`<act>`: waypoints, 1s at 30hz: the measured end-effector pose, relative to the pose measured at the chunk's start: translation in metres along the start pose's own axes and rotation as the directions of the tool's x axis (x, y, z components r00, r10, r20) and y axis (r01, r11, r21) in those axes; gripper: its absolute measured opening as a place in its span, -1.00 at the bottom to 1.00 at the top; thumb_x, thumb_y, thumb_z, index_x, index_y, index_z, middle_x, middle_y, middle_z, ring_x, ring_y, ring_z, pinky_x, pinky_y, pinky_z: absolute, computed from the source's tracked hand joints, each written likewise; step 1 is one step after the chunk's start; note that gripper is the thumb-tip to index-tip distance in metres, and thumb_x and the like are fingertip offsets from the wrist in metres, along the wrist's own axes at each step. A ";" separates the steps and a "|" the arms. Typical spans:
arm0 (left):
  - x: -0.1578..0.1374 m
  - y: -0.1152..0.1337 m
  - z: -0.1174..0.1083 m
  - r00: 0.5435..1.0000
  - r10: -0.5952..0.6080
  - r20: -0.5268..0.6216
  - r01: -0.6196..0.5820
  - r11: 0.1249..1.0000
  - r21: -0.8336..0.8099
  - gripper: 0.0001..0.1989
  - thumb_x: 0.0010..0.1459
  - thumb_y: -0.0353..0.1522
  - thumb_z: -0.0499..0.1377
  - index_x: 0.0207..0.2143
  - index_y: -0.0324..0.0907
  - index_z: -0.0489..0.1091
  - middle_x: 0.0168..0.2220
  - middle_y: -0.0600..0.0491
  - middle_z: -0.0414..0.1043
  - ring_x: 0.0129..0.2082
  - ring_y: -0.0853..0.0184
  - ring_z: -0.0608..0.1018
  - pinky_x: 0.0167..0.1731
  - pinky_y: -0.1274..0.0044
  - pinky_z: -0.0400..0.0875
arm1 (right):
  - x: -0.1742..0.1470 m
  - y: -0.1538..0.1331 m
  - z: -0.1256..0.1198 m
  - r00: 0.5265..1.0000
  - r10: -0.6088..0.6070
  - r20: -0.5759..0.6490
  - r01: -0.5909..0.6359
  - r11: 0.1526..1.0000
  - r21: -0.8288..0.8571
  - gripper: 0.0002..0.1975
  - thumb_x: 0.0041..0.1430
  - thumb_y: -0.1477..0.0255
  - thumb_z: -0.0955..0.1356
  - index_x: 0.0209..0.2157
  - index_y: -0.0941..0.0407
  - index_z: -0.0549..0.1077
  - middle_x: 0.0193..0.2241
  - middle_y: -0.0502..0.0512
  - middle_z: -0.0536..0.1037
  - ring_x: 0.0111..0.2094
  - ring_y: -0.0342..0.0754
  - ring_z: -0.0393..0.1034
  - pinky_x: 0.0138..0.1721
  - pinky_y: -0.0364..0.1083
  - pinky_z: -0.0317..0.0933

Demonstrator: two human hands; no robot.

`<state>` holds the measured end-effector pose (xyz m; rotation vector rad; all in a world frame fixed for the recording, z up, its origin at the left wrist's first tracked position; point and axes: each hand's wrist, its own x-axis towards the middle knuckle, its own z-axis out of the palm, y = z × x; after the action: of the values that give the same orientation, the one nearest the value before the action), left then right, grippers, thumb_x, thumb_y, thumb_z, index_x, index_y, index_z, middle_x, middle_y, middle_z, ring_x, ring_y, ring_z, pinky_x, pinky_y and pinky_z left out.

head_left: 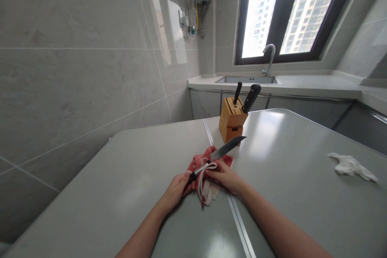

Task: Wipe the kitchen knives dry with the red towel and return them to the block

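My left hand [177, 187] is closed around the black handle of a kitchen knife [226, 148], whose blade points up and to the right. A red and white cloth [208, 193] is bunched under and around the knife near the base of the blade. Pinching this cloth beside the blade is my right hand [224, 176]. Just beyond the blade tip stands a wooden knife block [231, 121], with two black-handled pieces in its slots.
The light table [145, 149] has a metal seam down its middle. A crumpled white tissue [352, 167] lies at the right. Behind are a counter with a sink [249, 80], a faucet [270, 58] and a window. Tiled wall closes off the left.
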<state>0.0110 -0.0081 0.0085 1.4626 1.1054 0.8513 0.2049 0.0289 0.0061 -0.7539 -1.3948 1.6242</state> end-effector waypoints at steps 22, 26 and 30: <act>0.000 0.001 -0.004 0.982 0.186 0.043 -0.188 0.980 0.063 -0.63 0.15 -0.11 0.04 -0.46 -0.27 0.29 -0.50 0.13 0.18 -0.46 0.41 0.22 -0.43 0.60 0.12 | 0.002 0.004 -0.006 0.998 -0.017 -0.059 0.011 0.995 -0.103 -0.70 -0.08 0.23 0.43 -0.35 0.15 0.46 -0.35 0.07 0.54 -0.26 0.01 0.41 -0.19 -0.03 0.26; 0.001 -0.003 -0.004 0.983 0.175 0.059 -0.178 0.982 0.056 -0.67 0.13 -0.15 0.08 -0.44 -0.27 0.28 -0.50 0.13 0.17 -0.47 0.42 0.21 -0.46 0.61 0.11 | 0.001 0.004 -0.004 1.000 -0.004 -0.023 0.002 0.998 -0.068 -0.71 -0.07 0.25 0.43 -0.36 0.16 0.46 -0.36 0.08 0.54 -0.29 0.00 0.41 -0.22 -0.05 0.26; 0.002 -0.005 -0.004 0.984 0.169 0.060 -0.172 0.984 0.048 -0.68 0.13 -0.16 0.10 -0.44 -0.26 0.27 -0.51 0.15 0.14 -0.49 0.43 0.19 -0.48 0.62 0.08 | 0.001 0.001 -0.004 1.000 0.003 -0.013 -0.004 0.999 -0.052 -0.72 -0.07 0.27 0.44 -0.37 0.17 0.45 -0.37 0.07 0.53 -0.31 -0.03 0.41 -0.24 -0.08 0.25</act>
<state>0.0071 -0.0054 0.0041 1.6331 0.9781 0.9003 0.2074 0.0310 0.0043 -0.7961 -1.4322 1.5882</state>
